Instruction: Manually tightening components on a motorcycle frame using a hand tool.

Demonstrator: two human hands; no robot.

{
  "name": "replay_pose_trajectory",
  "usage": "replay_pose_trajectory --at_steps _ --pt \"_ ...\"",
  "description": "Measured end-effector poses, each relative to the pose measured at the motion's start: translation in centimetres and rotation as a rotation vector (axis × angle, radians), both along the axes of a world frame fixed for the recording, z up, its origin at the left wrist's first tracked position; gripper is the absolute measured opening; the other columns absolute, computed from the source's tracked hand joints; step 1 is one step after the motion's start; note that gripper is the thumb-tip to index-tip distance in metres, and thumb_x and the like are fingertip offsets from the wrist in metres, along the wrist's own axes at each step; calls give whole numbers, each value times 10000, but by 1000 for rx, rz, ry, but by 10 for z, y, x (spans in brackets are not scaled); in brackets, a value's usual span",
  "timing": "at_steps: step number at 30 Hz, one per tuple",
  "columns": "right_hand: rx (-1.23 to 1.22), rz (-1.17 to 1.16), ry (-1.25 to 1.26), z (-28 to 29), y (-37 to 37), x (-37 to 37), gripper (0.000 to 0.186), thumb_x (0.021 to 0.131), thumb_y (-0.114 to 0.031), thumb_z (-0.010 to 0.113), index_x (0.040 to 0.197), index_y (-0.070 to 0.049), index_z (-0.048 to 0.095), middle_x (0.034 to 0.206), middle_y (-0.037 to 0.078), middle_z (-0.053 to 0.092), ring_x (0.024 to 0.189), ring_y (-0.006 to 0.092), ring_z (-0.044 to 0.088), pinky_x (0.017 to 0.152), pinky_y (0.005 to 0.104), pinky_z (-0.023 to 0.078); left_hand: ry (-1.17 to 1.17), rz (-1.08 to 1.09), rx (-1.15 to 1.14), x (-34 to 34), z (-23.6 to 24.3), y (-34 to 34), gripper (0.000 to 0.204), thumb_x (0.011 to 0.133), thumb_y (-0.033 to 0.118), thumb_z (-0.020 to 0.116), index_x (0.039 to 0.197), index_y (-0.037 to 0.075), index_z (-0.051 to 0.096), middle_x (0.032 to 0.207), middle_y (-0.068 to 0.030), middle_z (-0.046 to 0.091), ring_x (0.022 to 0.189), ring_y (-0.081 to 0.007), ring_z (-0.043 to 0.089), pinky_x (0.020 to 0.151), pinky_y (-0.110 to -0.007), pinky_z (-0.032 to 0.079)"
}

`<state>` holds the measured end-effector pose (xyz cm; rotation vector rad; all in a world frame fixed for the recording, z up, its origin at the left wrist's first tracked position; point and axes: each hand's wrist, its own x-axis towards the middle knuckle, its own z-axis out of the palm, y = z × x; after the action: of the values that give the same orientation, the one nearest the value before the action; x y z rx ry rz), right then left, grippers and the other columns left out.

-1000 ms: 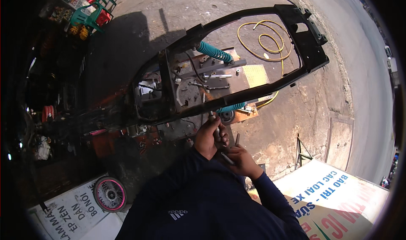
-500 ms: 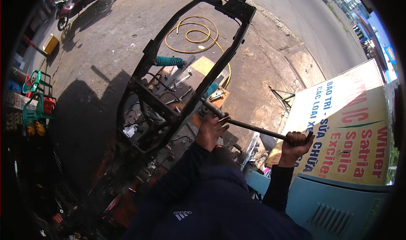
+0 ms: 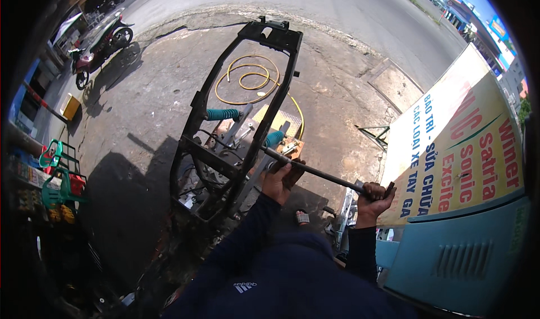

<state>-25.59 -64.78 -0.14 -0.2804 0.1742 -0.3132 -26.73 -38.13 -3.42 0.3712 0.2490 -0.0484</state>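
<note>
Dark bar, slim and straight between left hand and right hand, is clasped by both.

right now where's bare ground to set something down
Two concrete patches look bare: between the parked motorcycle and the frame, and between the yellow hose and the signboard. It's crowded under the frame's near half, among loose parts and turquoise springs, and along the bar by left hand and right hand.
</note>
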Motion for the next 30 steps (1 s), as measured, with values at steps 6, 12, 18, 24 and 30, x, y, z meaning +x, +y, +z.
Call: replay_pose_trajectory --at_steps 6,12,18,24,30 --pt "-81 34 248 -4 0 3 480 926 -512 481 638 -130 516 546 -11 401 544 140 441 630 327 427 96 -4 62 1 -10 0 198 905 25 527 1092 6 588 1059 -141 655 1015 -258 636 934 -396 509" --pt "-897 353 157 -23 -58 -17 345 976 -348 469 994 -27 593 789 40 556 650 148 580 576 292 496 49 -12 157 -2 4 -5 215 927 81 514 1126 25 574 1091 -143 645 1027 -260 629 945 -418 496" --pt "-801 883 294 -29 -95 -28 332 926 -271 571 1097 14 584 882 87 625 707 203 633 637 343 545 3 -2 12 -1 9 -7 265 934 84 493 1193 50 537 1168 -145 611 1089 -272 599 976 -464 465" --pt "-977 774 575 17 -50 -28 444 853 -341 657 1108 6 550 908 119 637 672 197 641 563 319 537 110 96 129 6 3 -6 153 876 119 627 1011 52 604 968 -91 661 927 -234 641 854 -413 533" --pt "-2153 325 655 -3 -18 -33 754 607 -303 858 1182 69 540 1149 254 572 1060 346 580 916 398 455 129 155 158 11 9 -8 254 833 135 694 1039 31 587 944 -101 651 924 -257 655 744 -424 576"
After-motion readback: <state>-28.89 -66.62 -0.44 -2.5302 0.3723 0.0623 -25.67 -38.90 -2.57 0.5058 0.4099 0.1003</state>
